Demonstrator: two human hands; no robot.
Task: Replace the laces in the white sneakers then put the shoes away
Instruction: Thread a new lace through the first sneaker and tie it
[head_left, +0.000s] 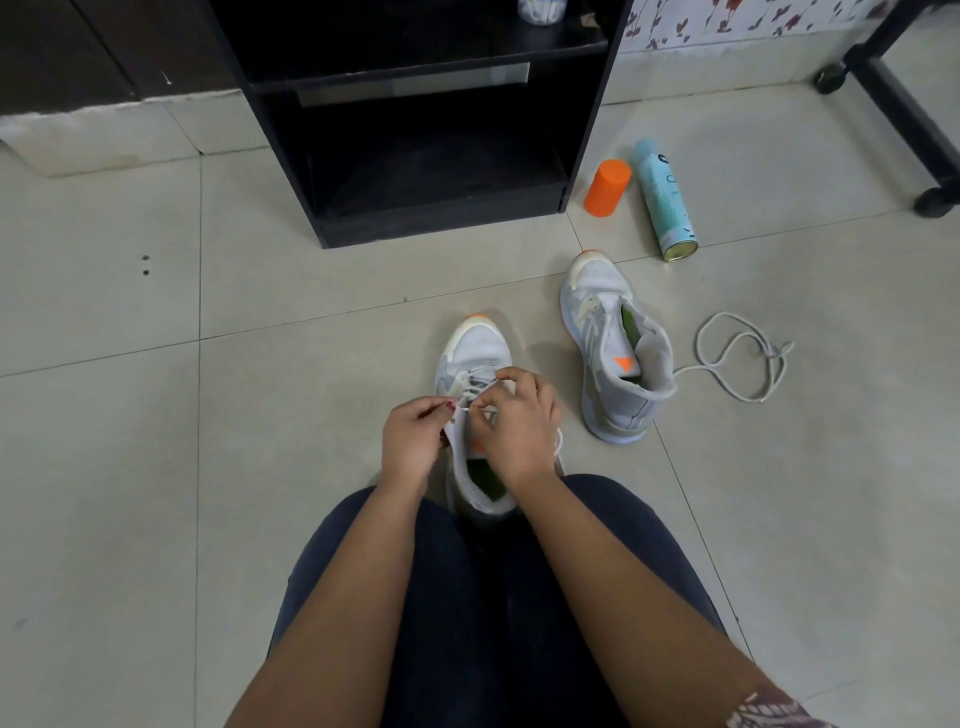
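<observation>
A white sneaker (475, 345) with an orange toe tip stands on the floor between my knees, toe pointing away. My left hand (413, 441) pinches a white lace end at the shoe's left eyelets. My right hand (519, 421) pinches the lace (475, 388) over the tongue, fingers curled. The lace crosses the lower eyelets. The second white sneaker (610, 353) stands to the right, without a lace, tongue open. A loose white lace (737, 358) lies curled on the tiles beside its heel.
A black open shelf unit (415, 156) stands straight ahead on the tiled floor. An orange cap (607, 187) and a teal spray can (665, 200) lie to its right. A black wheeled frame (904, 114) stands at the far right.
</observation>
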